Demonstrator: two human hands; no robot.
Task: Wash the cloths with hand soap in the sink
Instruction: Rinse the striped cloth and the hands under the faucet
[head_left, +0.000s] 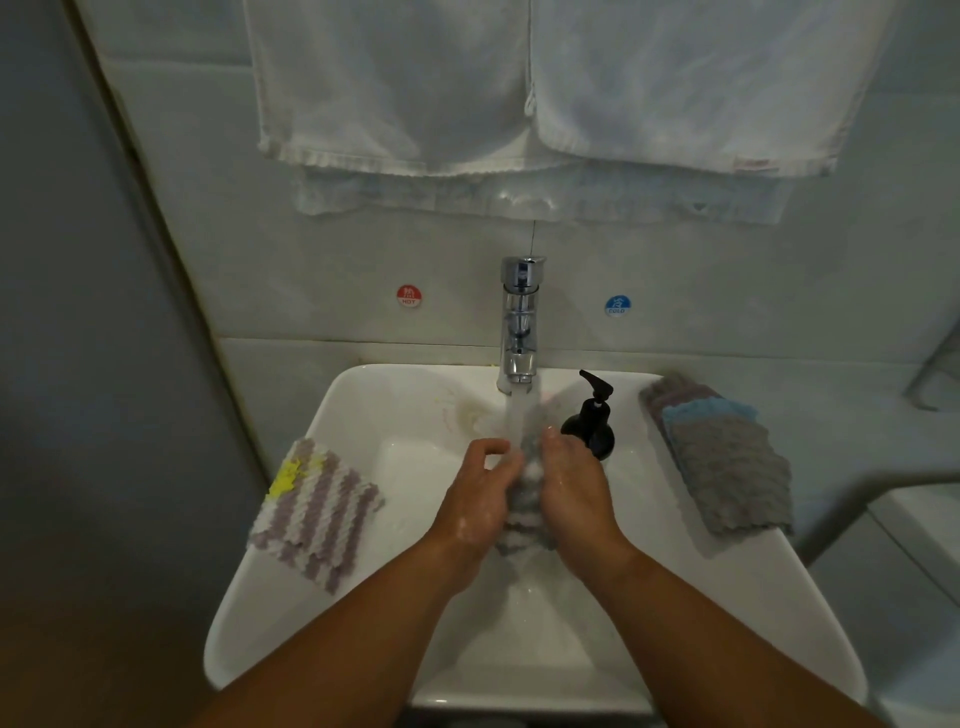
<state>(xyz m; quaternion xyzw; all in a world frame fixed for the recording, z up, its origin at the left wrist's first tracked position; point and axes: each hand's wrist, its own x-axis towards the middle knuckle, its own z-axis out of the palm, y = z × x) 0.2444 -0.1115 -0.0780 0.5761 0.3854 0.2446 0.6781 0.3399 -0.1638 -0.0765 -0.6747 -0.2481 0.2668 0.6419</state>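
Your white sink (727, 597) is carrying everything right now. On its left rim a purple-and-white striped cloth (317, 514) lies flat, with a yellow patch at its far corner. Over on the right rim sits a stack of cloths (727, 467), grey on top, a blue one peeking out beneath at the back. A black soap bottle (592, 426) stands at the back right, just beside the chrome faucet (519, 317) on the back rim, water running into the bowl

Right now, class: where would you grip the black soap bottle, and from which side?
Wrap fingers round the bulbous body of the soap bottle, coming from its right: it stands upright, its neck and pump are thin, and the right hand crowds its left.
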